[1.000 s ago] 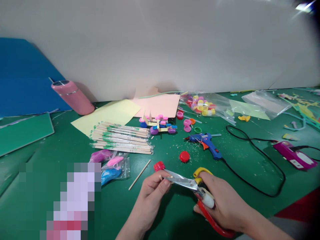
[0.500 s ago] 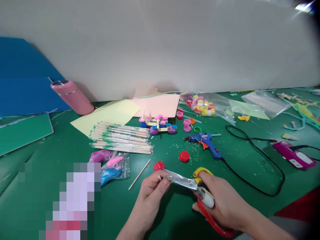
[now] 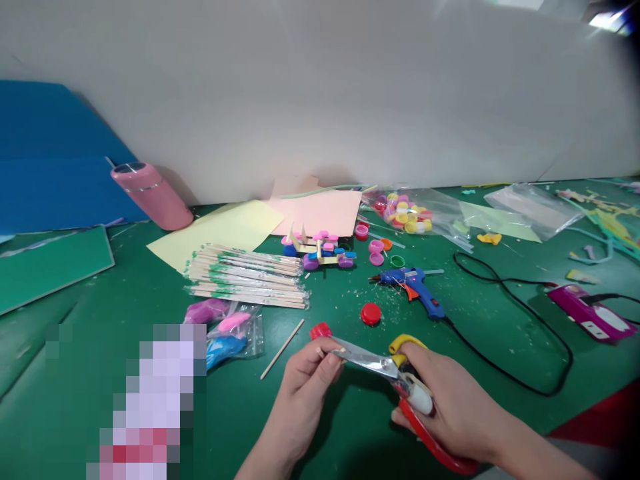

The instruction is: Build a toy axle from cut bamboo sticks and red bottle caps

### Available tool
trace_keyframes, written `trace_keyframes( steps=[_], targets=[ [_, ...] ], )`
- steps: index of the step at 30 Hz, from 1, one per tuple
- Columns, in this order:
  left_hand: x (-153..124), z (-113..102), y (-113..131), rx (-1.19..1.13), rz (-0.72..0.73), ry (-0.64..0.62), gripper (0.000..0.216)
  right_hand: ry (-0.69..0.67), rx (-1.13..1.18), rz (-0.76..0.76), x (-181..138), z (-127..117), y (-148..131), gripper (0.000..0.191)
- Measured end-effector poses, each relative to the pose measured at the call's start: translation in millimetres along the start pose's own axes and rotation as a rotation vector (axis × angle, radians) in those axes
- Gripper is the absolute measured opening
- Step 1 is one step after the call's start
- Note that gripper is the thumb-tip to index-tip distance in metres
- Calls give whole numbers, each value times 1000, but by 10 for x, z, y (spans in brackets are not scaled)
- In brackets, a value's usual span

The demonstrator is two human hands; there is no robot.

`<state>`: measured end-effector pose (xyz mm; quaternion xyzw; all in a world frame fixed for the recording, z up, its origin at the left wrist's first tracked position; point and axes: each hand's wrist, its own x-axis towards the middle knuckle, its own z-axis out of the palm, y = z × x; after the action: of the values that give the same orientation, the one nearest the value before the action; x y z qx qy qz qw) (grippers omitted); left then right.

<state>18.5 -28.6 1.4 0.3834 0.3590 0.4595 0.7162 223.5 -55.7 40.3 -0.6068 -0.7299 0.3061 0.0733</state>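
My left hand (image 3: 307, 383) pinches a short, thin wooden stick (image 3: 321, 352) between thumb and fingers; most of it is hidden. My right hand (image 3: 450, 393) is wrapped round the handles of a pair of scissors (image 3: 370, 360), one yellow and one red. The blades point left and reach the stick at my left fingertips. Just beyond those fingers is a red bottle cap (image 3: 320, 331); whether they touch it I cannot tell. A second red cap (image 3: 371, 314) lies on the green table, and a longer wooden stick (image 3: 283, 349) lies left of my left hand.
A blue glue gun (image 3: 417, 287) trails its black cord past my right hand. Farther back are bundled wooden sticks (image 3: 245, 277), small wheeled models (image 3: 327, 257), bagged caps (image 3: 405, 213) and a pink flask (image 3: 155, 197). Clay bags (image 3: 233, 333) lie left, a purple power strip (image 3: 590, 313) right.
The whole view has shifted slightly, so things appear a little farther right. Both hands keep their hold, with the scissors still at the stick.
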Motion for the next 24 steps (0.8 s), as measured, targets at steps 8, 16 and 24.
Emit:
trace_keyframes(
  steps=[8, 16, 24],
  targets=[
    [-3, -2, -20, 23, -1, 10, 16, -14, 19, 6, -12, 0, -21, 32],
    [2, -21, 8, 72, 1, 14, 16, -33, 40, 19, -19, 7, -29, 30],
    [-2, -14, 0, 69, -3, 23, 18, -16, 36, 6, -17, 7, -53, 31]
  ],
)
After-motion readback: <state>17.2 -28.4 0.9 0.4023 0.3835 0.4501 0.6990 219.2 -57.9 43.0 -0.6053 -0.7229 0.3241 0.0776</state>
